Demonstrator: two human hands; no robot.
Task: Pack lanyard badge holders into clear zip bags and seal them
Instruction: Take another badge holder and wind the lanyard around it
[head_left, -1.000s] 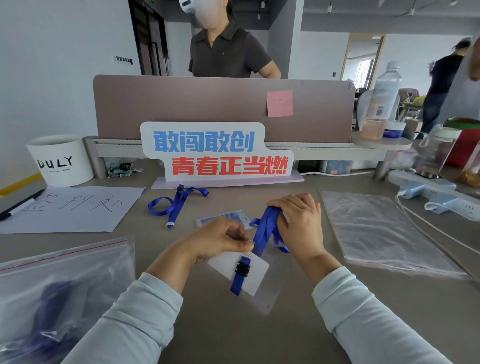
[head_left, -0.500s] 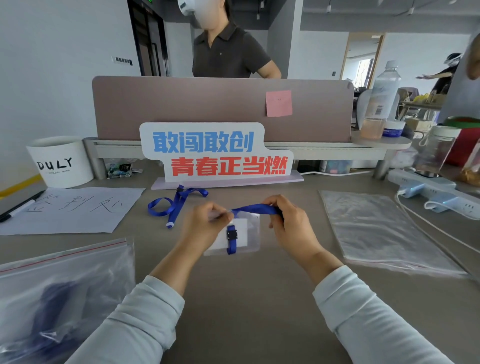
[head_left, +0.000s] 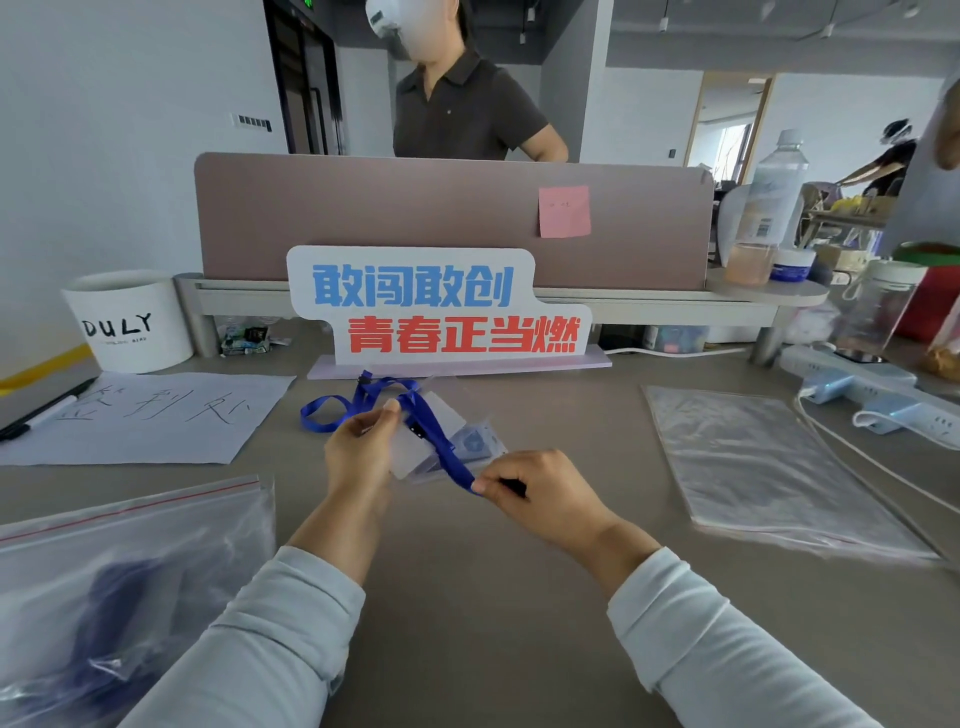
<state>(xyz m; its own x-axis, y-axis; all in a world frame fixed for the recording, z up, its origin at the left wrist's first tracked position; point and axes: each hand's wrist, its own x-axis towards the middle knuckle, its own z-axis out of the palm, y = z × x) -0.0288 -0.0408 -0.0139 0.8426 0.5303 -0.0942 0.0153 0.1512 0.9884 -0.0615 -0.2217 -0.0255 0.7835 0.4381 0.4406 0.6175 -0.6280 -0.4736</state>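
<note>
My left hand pinches a clear badge holder held above the desk, its blue lanyard stretched down to the right. My right hand pinches the lanyard's lower end. Just behind lies another badge holder with a blue card inside. A second blue lanyard is looped on the desk beyond my left hand. A stack of clear zip bags lies flat at the right. A filled zip bag with blue lanyards inside sits at the near left.
A slogan sign stands in front of a brown desk divider, with a person behind it. A white cup, handwritten paper and pen are at the left. A power strip, cables, jars and a bottle crowd the right.
My right hand has pulled the lanyard end down toward me, so the strap now slants instead of lying level. My left hand raised the holder and moved it farther away.
</note>
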